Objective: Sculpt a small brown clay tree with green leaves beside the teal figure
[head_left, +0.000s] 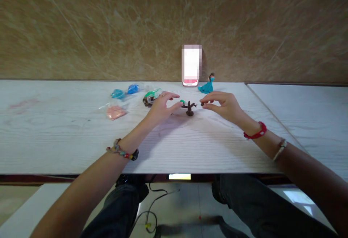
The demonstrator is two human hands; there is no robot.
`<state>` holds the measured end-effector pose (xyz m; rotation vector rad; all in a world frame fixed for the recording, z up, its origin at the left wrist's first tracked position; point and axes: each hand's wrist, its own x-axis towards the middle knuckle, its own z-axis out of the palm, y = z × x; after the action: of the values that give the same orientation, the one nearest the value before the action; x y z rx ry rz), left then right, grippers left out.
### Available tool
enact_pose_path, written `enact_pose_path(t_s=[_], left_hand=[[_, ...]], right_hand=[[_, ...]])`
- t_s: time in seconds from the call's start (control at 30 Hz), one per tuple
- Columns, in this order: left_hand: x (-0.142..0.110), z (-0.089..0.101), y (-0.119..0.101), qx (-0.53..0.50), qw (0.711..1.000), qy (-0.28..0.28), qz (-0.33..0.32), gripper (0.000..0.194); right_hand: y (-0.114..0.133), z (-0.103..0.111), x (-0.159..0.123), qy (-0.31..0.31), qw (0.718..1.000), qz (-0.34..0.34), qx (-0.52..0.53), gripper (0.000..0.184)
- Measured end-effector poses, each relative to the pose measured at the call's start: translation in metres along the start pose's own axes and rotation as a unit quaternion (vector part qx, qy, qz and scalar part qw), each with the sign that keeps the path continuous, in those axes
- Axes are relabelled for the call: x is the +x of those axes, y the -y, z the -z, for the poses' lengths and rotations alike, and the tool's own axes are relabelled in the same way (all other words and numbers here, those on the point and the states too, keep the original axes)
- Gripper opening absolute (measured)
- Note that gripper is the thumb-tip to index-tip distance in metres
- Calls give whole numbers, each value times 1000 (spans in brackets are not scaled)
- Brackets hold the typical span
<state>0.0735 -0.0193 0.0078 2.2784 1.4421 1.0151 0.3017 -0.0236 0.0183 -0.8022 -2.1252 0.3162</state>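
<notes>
A small brown clay tree (189,107) stands upright on the white table (81,140) between my hands. My left hand (162,106) reaches in from the left and pinches a small green clay bit (182,102) at the tip of the tree's left branch. My right hand (225,105) comes from the right, its fingertips pinched on a tiny dark clay piece (202,104) just beside the tree's right branch.
Clay packs lie at the back left: two blue ones (125,91), a pink one (115,112), and a green and brown lump (150,97) behind my left hand. A phone (191,65) leans on the wall, with a teal clay figure (207,85) beside it.
</notes>
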Motion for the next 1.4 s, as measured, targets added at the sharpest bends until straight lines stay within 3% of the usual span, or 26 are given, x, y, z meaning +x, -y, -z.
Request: enact_pose_path(t_s=[0.3, 0.7, 1.4], left_hand=[[6, -26, -13, -18, 998, -47, -37, 22], [7, -29, -14, -36, 996, -75, -33, 8], [8, -30, -11, -27, 993, -97, -65, 4]], right_hand=[[-11, -11, 42, 67, 998, -12, -10, 13], [-7, -15, 41, 84, 996, -1, -5, 11], [-3, -18, 43, 81, 996, -7, -42, 9]])
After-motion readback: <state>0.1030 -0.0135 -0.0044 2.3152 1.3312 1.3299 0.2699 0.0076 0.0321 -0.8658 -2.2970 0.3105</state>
